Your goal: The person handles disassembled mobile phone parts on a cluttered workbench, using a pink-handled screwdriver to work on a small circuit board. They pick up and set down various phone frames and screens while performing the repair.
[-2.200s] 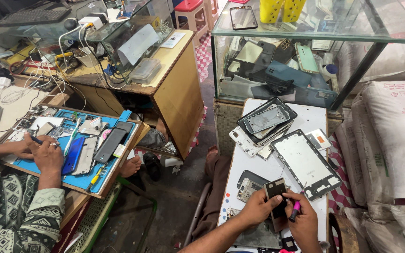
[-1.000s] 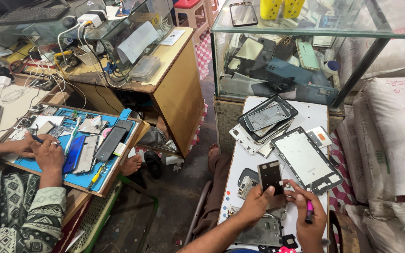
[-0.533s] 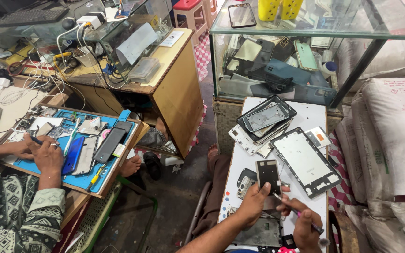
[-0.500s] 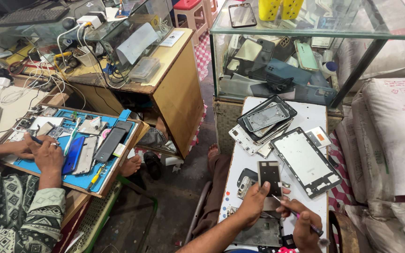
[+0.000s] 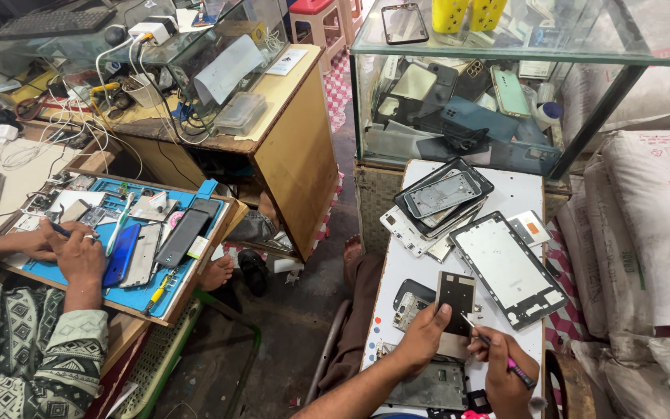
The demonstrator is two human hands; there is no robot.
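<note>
My left hand (image 5: 426,335) presses its fingers on a dark phone back panel (image 5: 456,296) that lies on the white table (image 5: 525,191). Just to its right, my right hand (image 5: 502,366) grips a thin tool with a pink handle (image 5: 498,351), its tip pointing at the panel's lower right edge. Under the panel lies a dark phone frame with a circuit part (image 5: 409,302). A grey metal phone chassis (image 5: 433,386) rests below my left wrist.
A large tablet frame (image 5: 507,268) and a stack of phone frames (image 5: 438,201) lie further up the table. Behind stands a glass case of phone shells (image 5: 505,85). At left another person's hands (image 5: 67,247) work on a blue mat (image 5: 137,291). White sacks (image 5: 653,233) sit at right.
My left hand has laid the dark panel flat on the table and holds it down. My right hand dropped low, then came back up with the pink-handled tool toward the panel.
</note>
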